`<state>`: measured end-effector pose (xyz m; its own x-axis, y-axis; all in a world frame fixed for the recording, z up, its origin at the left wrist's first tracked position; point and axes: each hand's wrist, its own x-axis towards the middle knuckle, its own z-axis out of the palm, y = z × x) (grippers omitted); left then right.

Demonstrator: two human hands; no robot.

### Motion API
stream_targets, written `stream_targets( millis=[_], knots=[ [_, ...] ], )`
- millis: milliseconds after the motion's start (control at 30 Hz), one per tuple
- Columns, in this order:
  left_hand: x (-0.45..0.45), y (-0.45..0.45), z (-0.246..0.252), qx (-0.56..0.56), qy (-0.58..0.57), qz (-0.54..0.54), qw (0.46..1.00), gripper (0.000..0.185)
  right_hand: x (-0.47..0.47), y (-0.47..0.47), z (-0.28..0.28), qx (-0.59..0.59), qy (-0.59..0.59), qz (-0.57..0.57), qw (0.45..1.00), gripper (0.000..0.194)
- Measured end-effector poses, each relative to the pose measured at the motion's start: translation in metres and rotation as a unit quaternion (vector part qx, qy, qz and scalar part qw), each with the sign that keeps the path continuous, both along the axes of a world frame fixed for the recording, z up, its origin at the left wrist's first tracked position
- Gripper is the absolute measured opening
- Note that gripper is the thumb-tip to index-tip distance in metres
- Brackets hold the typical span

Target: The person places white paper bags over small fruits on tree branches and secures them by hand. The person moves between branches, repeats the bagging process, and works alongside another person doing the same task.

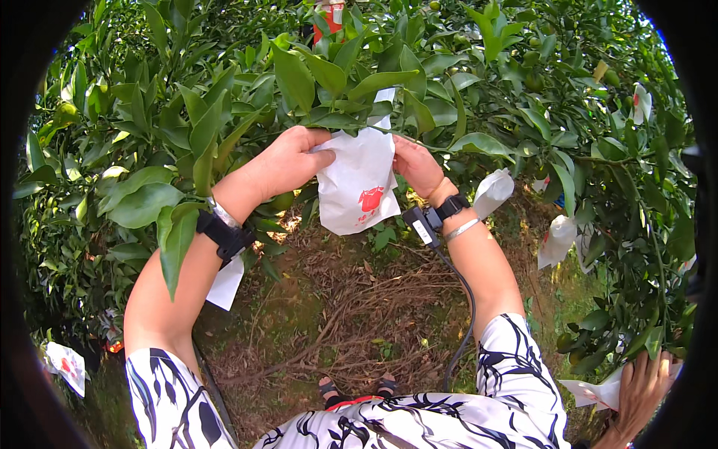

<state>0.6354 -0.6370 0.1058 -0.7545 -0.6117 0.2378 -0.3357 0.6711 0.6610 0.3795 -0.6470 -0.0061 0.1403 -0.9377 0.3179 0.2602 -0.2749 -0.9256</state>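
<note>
A white paper fruit bag (pixel 356 185) with a red printed fruit hangs among the leaves of a citrus tree, in front of my chest. My left hand (pixel 297 163) pinches its upper left edge between thumb and fingers. At the bag's upper right edge is my right hand (pixel 416 164), its fingers partly behind the paper. Leaves cover part of the bag's top, and whatever is inside the bag is hidden. Both wrists wear black straps, and a cable runs from the one on the right.
More white bags hang at the right (pixel 493 192) and lower left (pixel 67 367). Another person's hand (pixel 645 387) touches a bag at the lower right. Leafy branches (pixel 140 196) surround my arms. Dry twigs (pixel 336 314) cover the ground by my feet.
</note>
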Motion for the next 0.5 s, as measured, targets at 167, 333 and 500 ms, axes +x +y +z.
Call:
stream_targets(
  millis=[167,333,500],
  knots=[
    [0.006,-0.002,-0.006,0.061,0.049,0.0,0.997,0.028,-0.002,0.002,-0.003,-0.043,-0.052,0.063,0.996,0.03],
    [0.017,-0.006,-0.009,0.126,0.101,0.002,0.987,0.029,0.003,0.014,-0.012,-0.037,-0.028,0.062,0.997,0.036],
    [0.027,-0.008,-0.007,0.162,0.136,-0.004,0.977,0.028,0.008,0.023,-0.014,-0.021,0.101,-0.01,0.995,0.03]
  ],
)
